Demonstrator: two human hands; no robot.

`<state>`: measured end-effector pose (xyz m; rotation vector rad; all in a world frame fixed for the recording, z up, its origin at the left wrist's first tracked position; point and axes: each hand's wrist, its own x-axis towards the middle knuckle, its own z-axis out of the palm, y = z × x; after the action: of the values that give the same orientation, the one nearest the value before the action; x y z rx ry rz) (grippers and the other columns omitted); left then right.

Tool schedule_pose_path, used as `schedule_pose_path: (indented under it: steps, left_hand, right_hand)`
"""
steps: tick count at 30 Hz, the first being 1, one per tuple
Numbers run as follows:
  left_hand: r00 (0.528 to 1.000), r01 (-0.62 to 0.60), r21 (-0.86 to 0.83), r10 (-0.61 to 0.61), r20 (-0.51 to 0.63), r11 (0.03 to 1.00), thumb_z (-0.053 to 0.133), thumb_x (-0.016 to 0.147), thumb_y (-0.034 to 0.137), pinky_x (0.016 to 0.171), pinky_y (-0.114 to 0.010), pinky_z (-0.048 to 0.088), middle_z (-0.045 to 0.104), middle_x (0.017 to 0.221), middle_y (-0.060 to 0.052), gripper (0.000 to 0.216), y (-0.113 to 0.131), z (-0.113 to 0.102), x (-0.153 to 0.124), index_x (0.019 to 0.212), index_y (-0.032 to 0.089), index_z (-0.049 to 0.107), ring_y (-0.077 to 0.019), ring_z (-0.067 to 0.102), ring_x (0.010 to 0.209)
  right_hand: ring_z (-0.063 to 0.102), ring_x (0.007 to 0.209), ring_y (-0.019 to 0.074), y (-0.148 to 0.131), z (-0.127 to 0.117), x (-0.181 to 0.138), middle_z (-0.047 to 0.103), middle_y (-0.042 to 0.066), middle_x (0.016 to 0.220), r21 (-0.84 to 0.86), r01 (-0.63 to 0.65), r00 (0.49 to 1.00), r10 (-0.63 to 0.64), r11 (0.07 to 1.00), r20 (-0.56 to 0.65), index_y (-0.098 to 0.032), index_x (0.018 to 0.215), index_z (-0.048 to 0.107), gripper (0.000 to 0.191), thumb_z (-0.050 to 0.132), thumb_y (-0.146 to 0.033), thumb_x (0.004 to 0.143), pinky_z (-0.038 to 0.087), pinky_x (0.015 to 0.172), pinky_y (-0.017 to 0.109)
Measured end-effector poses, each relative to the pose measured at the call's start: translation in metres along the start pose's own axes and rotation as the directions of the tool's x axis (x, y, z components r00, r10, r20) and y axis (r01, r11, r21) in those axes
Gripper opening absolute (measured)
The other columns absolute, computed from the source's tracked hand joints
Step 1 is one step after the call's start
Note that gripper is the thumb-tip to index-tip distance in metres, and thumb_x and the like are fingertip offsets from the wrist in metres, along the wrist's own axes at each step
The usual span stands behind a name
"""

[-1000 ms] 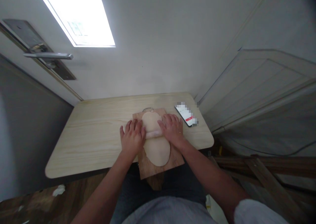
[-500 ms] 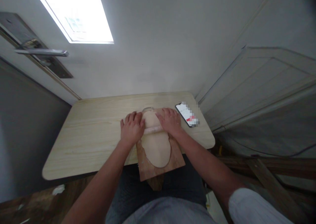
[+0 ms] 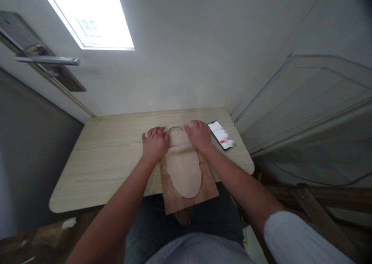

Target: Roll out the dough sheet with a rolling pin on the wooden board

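A pale rolling pin (image 3: 182, 147) lies crosswise on a flat, elongated sheet of dough (image 3: 184, 175). The dough rests on a brown wooden board (image 3: 174, 203) with a metal handle (image 3: 175, 128) at its far end. My left hand (image 3: 156, 142) is closed over the pin's left end, with its fingers reaching forward. Over the right end, my right hand (image 3: 199, 136) holds the pin in the same way, its thumb pointing inward. Both ends of the pin are hidden under my palms.
The board sits on a light wood-grain table (image 3: 101, 159) and juts past its near edge over my lap. A phone (image 3: 219, 134) with a lit screen lies right of my right hand. Behind the table stands a white door with a metal handle (image 3: 48, 60).
Both hands and the rolling pin have moved slightly forward, away from me, over the dough. More of the board's metal handle shows. The board and phone look nearly unmoved.
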<state>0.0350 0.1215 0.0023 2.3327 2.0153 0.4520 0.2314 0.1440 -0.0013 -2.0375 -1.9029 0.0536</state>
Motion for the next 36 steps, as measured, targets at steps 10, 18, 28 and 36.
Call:
schedule_pose_path:
  steps: [10, 18, 28, 36]
  left_hand:
    - [1.000, -0.007, 0.019, 0.007, 0.010, 1.000, 0.032, 0.103, 0.041, 0.110, -0.064, 0.034, 0.063, 0.136, -0.014, 0.046, 0.003, -0.001, 0.004, 0.131, 0.020, 0.060, -0.0335, 0.054, 0.126]
    - [0.999, -0.040, 0.016, 0.040, 0.012, 0.999, 0.026, 0.104, 0.046, 0.113, -0.064, 0.033, 0.054, 0.147, -0.013, 0.050, 0.006, -0.004, -0.019, 0.140, 0.024, 0.052, -0.0330, 0.049, 0.134]
    - [1.000, -0.022, 0.041, 0.022, -0.001, 0.999, 0.029, 0.103, 0.046, 0.117, -0.061, 0.027, 0.046, 0.157, -0.012, 0.053, 0.020, -0.010, -0.056, 0.148, 0.024, 0.048, -0.0324, 0.042, 0.141]
    - [0.999, -0.044, 0.039, 0.045, -0.009, 0.998, 0.032, 0.103, 0.046, 0.119, -0.061, 0.025, 0.047, 0.157, -0.010, 0.052, 0.024, -0.013, -0.081, 0.149, 0.027, 0.048, -0.0322, 0.040, 0.144]
  right_hand:
    - [0.058, 0.121, 0.0290, -0.001, 0.001, 0.004, 0.065, 0.017, 0.129, -0.008, 0.009, 1.000, -0.009, 1.000, 0.021, -0.015, 0.129, 0.063, 0.054, 0.042, -0.057, 0.103, 0.038, 0.104, 0.042]
    - [0.056, 0.124, 0.0291, 0.003, 0.000, -0.019, 0.062, 0.017, 0.136, -0.025, 0.023, 0.999, -0.021, 0.999, 0.050, -0.015, 0.135, 0.058, 0.059, 0.041, -0.060, 0.102, 0.038, 0.105, 0.042]
    - [0.046, 0.135, 0.0324, 0.004, -0.010, -0.060, 0.051, 0.016, 0.151, -0.033, 0.054, 0.997, -0.052, 0.998, 0.059, -0.017, 0.152, 0.042, 0.066, 0.040, -0.059, 0.101, 0.031, 0.112, 0.050]
    - [0.038, 0.142, 0.0353, 0.008, -0.015, -0.090, 0.046, 0.016, 0.155, -0.071, 0.070, 0.996, -0.066, 0.995, 0.058, -0.017, 0.153, 0.041, 0.062, 0.039, -0.052, 0.102, 0.021, 0.116, 0.059]
